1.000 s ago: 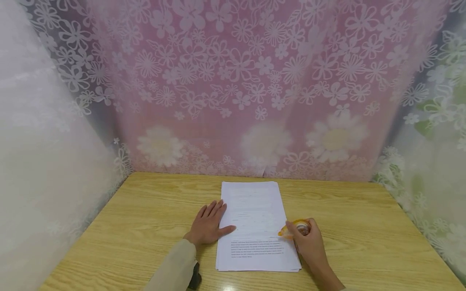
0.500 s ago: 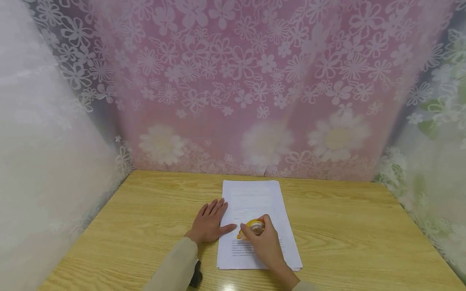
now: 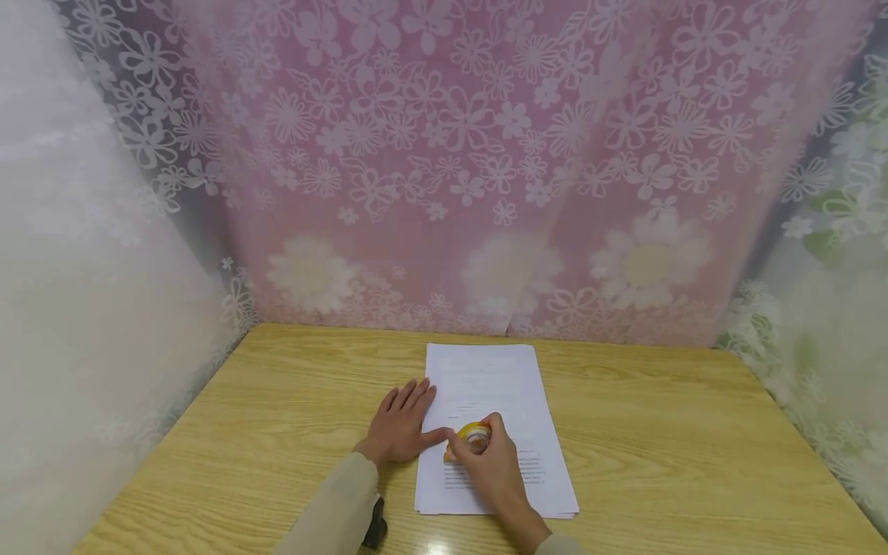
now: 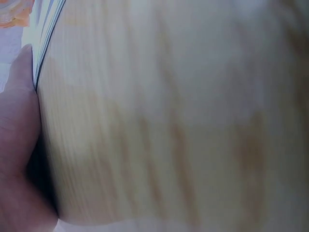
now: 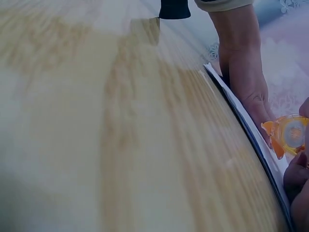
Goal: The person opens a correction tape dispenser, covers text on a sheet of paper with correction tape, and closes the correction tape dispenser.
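Note:
A stack of printed paper (image 3: 486, 378) lies on the wooden table, its long side pointing away from me. My left hand (image 3: 398, 428) rests flat on the stack's left edge, fingers spread and thumb over the page. Between thumb and fingers my right hand (image 3: 498, 472) pinches an orange, see-through correction tape (image 3: 477, 440). Its tip is down at the page, at the left end of a printed text line near the left thumb. In the right wrist view the round reel of the correction tape (image 5: 293, 134) shows clearly. My right hand covers part of the text block.
Wood-grain table (image 3: 666, 447) surrounds the stack on both sides. Behind it hangs a pink flowered curtain (image 3: 416, 193), with pale cloth (image 3: 90, 308) at the left side. A black strap piece (image 3: 375, 524) sits at the left cuff.
My right hand has carried the correction tape leftward from the stack's right edge to the left part of the page, beside my left thumb. My left hand stays in place.

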`<state>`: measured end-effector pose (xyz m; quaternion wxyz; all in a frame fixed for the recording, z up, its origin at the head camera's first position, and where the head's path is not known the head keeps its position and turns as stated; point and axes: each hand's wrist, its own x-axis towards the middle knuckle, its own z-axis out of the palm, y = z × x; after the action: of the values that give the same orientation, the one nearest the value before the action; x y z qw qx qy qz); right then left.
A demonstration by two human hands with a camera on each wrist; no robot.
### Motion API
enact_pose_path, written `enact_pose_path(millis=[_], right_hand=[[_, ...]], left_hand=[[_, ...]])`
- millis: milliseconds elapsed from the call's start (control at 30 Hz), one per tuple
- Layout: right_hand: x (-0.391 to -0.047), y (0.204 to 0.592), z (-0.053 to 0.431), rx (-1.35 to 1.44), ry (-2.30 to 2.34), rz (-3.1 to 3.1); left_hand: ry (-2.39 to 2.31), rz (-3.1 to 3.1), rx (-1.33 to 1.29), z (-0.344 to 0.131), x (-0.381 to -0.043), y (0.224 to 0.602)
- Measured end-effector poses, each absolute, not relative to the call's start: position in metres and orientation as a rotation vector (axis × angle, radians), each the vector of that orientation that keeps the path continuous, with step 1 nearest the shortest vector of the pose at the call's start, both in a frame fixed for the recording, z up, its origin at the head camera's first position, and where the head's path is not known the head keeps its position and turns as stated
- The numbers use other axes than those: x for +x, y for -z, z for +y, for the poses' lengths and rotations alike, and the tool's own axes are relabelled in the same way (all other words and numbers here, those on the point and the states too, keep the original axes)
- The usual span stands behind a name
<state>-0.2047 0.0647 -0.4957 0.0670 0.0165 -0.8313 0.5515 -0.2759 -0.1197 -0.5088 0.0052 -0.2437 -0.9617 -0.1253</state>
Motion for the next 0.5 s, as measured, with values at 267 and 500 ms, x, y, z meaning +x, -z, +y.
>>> enact_pose_path(millis=[267,500], right_hand=[[-0.2031,0.4989,0.0664,0.105,-1.686,-2.478],[-0.2031,0.4990,0.0661,0.124,-1.660,-2.482]], left_hand=[[0.412,-3.011,-0.766,-0.1190,-0.2733,0.5040],[0.385,-3.006,-0.764,-0.1182,-0.2746,0.5055]])
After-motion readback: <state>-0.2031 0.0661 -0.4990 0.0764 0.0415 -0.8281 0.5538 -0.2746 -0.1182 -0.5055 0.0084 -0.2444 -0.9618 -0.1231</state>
